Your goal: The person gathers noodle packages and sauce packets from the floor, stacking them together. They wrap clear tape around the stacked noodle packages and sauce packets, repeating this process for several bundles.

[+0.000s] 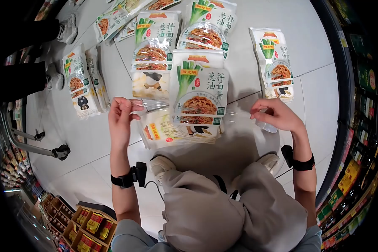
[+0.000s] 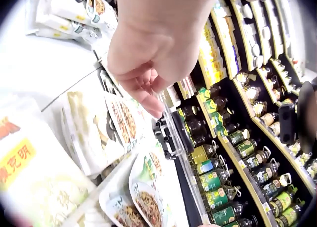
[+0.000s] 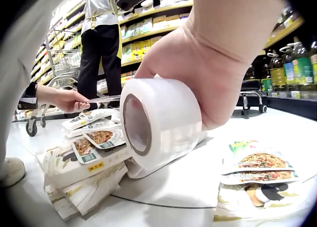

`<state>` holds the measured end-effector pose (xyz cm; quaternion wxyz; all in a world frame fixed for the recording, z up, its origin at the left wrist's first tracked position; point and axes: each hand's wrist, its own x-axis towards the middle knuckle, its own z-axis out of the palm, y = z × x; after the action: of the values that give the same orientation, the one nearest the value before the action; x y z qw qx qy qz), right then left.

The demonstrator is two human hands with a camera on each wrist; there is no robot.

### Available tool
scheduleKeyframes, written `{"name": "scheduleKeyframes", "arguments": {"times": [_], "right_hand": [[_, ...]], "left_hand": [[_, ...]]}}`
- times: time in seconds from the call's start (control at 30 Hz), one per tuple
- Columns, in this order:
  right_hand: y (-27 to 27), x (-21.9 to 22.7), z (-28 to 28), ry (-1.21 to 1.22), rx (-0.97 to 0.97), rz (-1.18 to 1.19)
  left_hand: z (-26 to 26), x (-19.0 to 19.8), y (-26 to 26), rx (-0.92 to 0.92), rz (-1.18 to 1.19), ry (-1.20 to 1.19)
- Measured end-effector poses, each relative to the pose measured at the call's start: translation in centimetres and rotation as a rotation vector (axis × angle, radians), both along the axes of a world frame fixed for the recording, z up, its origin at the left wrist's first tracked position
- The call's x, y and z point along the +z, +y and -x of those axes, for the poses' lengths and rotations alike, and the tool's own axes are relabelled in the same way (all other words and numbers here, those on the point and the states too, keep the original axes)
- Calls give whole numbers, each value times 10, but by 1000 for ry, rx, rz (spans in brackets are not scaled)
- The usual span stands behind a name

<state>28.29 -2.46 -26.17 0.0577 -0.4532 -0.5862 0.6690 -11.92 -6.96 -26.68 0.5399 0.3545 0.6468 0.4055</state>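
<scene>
"Pale grey floor tiles (image 1: 317, 90) spread under everything, with tall shelving full of bottles (image 2: 247, 153) alongside. What have you got in your left hand (image 1: 122, 111)?"

"With it I pinch a clear, thin plastic strip (image 3: 105, 99), thumb and fingers pressed together on it."

"And your right hand (image 1: 277, 115)?"

"Those fingers are curled round a wide, whitish roll of clear film (image 3: 178, 118) with a hollow core, beside the middle stack."

"Where does the strip run?"

"From my left hand toward the roll. I can't tell whether it touches the white noodle pack with printed green scallions (image 1: 199, 90), which lies between my hands, over a cream-coloured pack (image 1: 155, 132)."

"Anything further out?"

"One similar white bundle (image 1: 275, 63) lies beyond my right hand, another upright-looking white bundle (image 1: 76, 82) beyond my left, near a metal trolley's black wheel (image 1: 61, 152)."
</scene>
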Motion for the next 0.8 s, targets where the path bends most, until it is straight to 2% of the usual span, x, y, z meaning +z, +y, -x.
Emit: {"name": "scheduleKeyframes", "arguments": {"times": [0.03, 0.07, 0.13, 0.17, 0.23, 0.27, 0.37, 0.43, 0.63, 0.7, 0.77, 0.8], "right_hand": [[5, 6, 1, -79, 49, 43], [9, 4, 2, -80, 48, 42], [20, 0, 4, -45, 164, -24], [25, -2, 6, -46, 163, -25], [31, -1, 15, 127, 47, 97], [35, 7, 19, -18, 18, 165], [40, -3, 19, -48, 55, 97], [41, -3, 19, -104, 77, 126], [30, -47, 14, -100, -2, 59], [26, -69, 17, -50, -79, 43], [24, -80, 18, -55, -77, 30], [24, -79, 23, -85, -56, 54]], "left_hand": [[9, 2, 3, 24, 34, 14], [16, 4, 7, -11, 54, 42], [33, 3, 12, 0, 43, 83], [41, 2, 15, 14, 35, 126], [51, -2, 19, 3, 25, 113], [55, -6, 21, -16, 48, 110], [61, -16, 21, -41, 85, 109], [61, -24, 21, -64, 125, 114], [49, -63, 17, -87, 91, 118], [41, -68, 19, -41, 132, 128], [27, -70, 19, 15, 147, 106], [16, -65, 19, 104, 52, 155]]}}
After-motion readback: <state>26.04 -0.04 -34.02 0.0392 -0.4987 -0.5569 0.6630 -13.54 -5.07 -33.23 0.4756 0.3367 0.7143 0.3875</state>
